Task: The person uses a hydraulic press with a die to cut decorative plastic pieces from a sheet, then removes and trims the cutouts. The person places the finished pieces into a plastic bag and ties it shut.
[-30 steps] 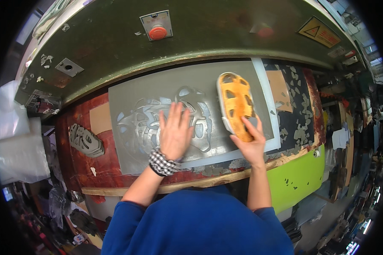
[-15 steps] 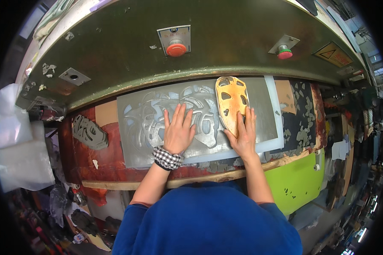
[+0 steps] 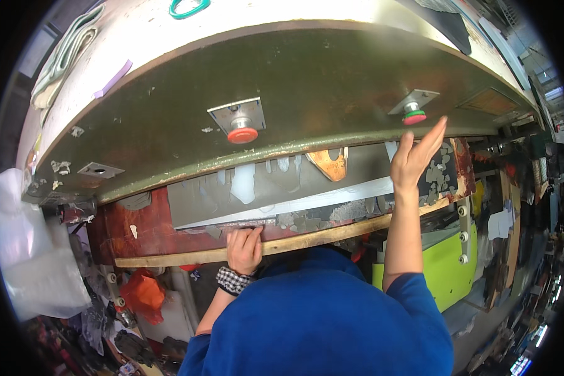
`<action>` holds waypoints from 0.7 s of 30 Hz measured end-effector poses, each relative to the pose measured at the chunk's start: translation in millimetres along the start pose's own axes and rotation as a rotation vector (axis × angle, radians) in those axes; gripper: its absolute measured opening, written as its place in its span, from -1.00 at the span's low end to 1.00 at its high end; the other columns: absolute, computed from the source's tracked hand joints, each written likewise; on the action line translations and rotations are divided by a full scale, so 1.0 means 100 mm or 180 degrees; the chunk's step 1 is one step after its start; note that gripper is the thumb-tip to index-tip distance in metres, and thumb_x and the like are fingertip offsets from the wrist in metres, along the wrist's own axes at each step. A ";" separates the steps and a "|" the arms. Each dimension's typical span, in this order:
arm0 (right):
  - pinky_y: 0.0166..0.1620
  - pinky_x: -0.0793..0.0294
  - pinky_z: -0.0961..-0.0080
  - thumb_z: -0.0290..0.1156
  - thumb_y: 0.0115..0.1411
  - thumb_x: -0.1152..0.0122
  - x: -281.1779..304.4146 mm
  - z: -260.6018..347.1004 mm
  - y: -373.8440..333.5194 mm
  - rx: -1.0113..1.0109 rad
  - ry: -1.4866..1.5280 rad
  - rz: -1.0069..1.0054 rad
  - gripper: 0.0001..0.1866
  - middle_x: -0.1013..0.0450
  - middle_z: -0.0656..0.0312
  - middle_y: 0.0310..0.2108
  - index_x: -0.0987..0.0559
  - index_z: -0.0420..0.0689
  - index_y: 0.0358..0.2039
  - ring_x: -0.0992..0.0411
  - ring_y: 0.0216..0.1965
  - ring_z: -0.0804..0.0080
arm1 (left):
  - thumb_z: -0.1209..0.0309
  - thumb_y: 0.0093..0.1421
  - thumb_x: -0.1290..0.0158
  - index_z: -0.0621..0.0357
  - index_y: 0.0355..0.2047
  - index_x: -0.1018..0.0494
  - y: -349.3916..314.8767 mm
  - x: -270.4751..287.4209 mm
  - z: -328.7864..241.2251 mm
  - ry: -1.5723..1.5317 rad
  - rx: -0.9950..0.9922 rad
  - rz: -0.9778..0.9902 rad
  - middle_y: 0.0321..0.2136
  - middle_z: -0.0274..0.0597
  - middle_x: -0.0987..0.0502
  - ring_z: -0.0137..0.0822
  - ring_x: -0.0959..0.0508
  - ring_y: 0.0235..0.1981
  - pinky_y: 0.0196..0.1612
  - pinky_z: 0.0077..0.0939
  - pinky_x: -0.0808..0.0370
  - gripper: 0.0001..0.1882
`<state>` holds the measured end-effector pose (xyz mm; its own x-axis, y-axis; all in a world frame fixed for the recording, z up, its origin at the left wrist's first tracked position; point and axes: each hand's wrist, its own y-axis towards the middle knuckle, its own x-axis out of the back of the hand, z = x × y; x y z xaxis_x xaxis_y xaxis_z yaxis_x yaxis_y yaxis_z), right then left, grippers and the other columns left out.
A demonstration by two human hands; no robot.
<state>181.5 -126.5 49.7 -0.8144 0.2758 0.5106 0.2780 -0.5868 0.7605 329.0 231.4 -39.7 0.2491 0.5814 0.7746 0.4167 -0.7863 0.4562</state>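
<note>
My left hand [image 3: 244,250] is at the wooden rail [image 3: 294,244] along the table's front edge, its fingers curled over it. My right hand [image 3: 410,163] is raised with fingers stretched out, its tips just beside and below a red-faced push button with a green collar [image 3: 413,117]. It holds nothing. Under the green machine panel [image 3: 319,81] lies a grey sheet [image 3: 360,172] with cut-out shapes. A yellow-brown, sole-shaped cutting die [image 3: 329,168] rests on it; only its near tip shows, the rest hidden by the panel.
Another red push button [image 3: 242,135] sticks out of the panel's middle. Grey scraps [image 3: 301,220] litter the table before the sheet. A lime-green board [image 3: 445,269] stands below at right, an orange-red bag [image 3: 143,294] below at left. Clear plastic [image 3: 37,244] hangs at the far left.
My left hand has left the sheet for the front rail. My right hand has let go of the die and risen toward the button. The panel now hides more of the sheet and die.
</note>
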 end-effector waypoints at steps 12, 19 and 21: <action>0.36 0.26 0.00 -0.03 0.24 -0.08 -0.30 0.01 0.03 -0.0420 0.0161 0.0039 0.00 0.28 -0.36 0.34 0.25 -0.45 0.32 0.26 0.37 -0.25 | 0.52 0.00 -0.12 0.16 -0.38 -0.54 0.49 -0.14 0.28 0.0280 0.0220 -0.0094 -0.59 -0.20 -0.44 -0.16 -0.46 -0.50 -0.37 -0.30 -0.38 -0.86; -0.13 -0.42 0.09 -0.46 0.00 -0.25 0.13 0.48 -1.48 -0.0560 0.1249 0.0979 -0.79 -0.47 0.12 -0.45 -0.58 -0.17 -0.30 -0.43 -0.39 0.02 | 0.47 0.10 -0.10 0.13 -0.32 -0.57 0.36 -0.22 0.30 0.0225 0.0097 0.0104 -0.51 -0.12 -0.52 -0.12 -0.52 -0.45 -0.30 -0.28 -0.46 -0.87; -0.05 -0.39 0.21 -0.43 -0.02 -0.28 0.10 0.41 -1.69 -0.0050 0.1157 0.1304 -0.71 -0.49 0.08 -0.40 -0.58 -0.21 -0.23 -0.44 -0.27 0.09 | 0.47 0.06 -0.12 0.16 -0.41 -0.57 0.31 -0.28 0.24 0.0252 -0.0156 -0.0159 -0.48 -0.09 -0.51 -0.05 -0.49 -0.40 -0.27 -0.19 -0.42 -0.92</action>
<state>147.4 6.5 -57.9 -0.7654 -0.2570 0.5900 0.6041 -0.6031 0.5210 356.1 195.6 -58.3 0.1583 0.6033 0.7816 0.3830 -0.7671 0.5146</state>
